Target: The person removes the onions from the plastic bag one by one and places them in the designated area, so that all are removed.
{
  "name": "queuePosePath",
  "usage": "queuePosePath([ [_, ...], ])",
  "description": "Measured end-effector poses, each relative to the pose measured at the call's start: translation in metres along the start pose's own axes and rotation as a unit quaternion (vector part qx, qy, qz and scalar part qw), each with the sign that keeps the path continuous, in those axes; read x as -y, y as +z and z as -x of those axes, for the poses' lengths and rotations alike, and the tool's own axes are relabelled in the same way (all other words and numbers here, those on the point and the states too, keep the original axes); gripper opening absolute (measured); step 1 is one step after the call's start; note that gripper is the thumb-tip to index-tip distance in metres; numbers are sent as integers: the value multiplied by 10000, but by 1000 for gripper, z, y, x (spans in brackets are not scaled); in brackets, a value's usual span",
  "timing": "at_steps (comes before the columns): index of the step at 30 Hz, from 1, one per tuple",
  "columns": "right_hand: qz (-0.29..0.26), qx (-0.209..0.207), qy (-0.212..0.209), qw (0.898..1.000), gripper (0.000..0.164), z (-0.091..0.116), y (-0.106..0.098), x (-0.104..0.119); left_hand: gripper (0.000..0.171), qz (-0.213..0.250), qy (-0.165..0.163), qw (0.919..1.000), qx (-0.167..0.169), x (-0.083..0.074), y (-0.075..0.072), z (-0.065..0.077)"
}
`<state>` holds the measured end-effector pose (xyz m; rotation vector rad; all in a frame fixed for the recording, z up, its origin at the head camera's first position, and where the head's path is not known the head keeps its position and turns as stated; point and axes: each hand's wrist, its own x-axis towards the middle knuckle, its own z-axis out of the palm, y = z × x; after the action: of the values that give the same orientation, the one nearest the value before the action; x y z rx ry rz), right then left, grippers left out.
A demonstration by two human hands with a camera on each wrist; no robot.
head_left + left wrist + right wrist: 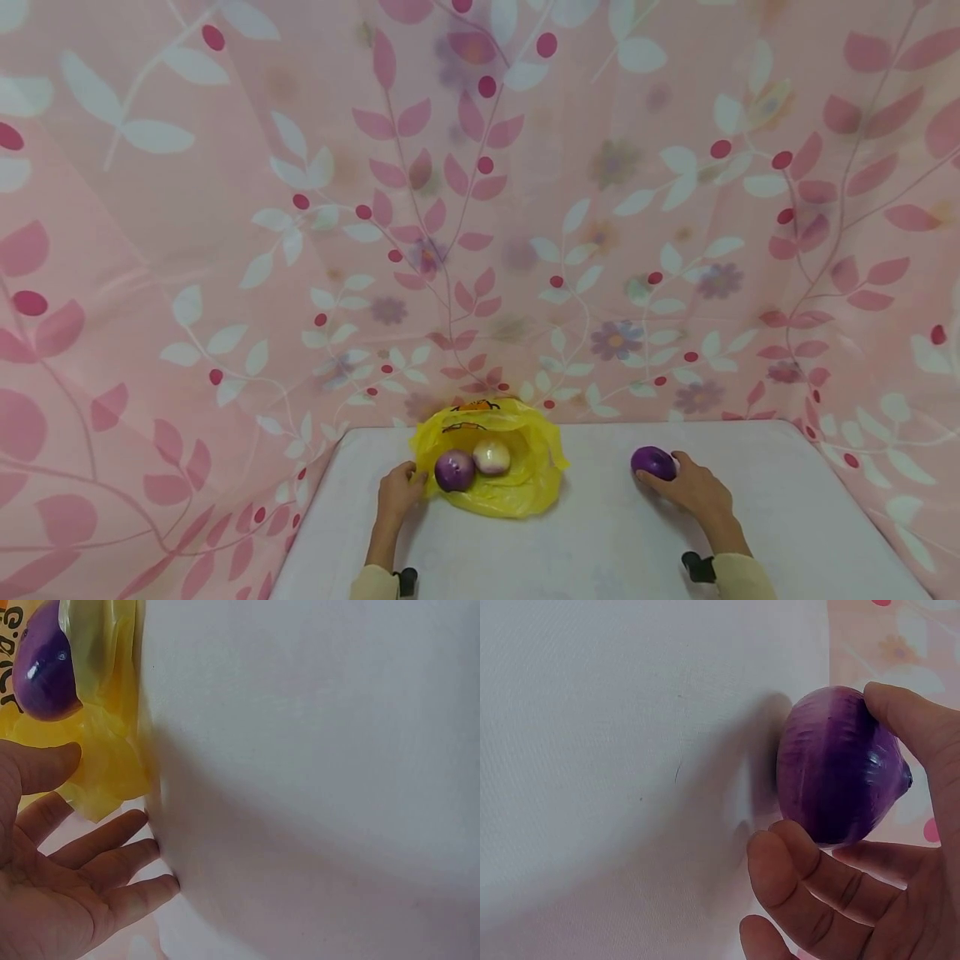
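Right wrist view: a glossy, streaked purple onion [836, 772] is held by the right hand [701, 492], thumb and fingers spanning it. Left of this grip, a crinkled yellow bag [534, 487], two onions [454, 472] inside, is pinched by the left hand [401, 493].

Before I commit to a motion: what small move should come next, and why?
Probably carry the purple onion left toward the yellow bag: the right grip holds it, the bag gapes open with two more onions inside, and the left grip is at its edge.
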<state>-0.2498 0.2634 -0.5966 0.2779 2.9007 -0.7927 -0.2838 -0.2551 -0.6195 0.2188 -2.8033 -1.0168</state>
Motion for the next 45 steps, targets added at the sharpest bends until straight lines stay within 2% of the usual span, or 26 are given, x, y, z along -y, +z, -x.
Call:
queuePosePath([
  [9, 41, -23, -45, 10000, 117, 1, 0, -1, 23, -42, 8, 10000, -5, -2, -2, 2],
  [19, 64, -205, -222, 9995, 112, 6, -2, -2, 24, -22, 8, 10000, 72, -5, -6, 3],
  [32, 102, -328, -351, 9988, 108, 15, -12, 10, 21, -94, 11, 9999, 104, -3, -4, 2],
  [45, 38, -498, -777, 9957, 96, 25, -9, 26, 21, -60, -57, 9999, 131, -2, -3, 0],
])
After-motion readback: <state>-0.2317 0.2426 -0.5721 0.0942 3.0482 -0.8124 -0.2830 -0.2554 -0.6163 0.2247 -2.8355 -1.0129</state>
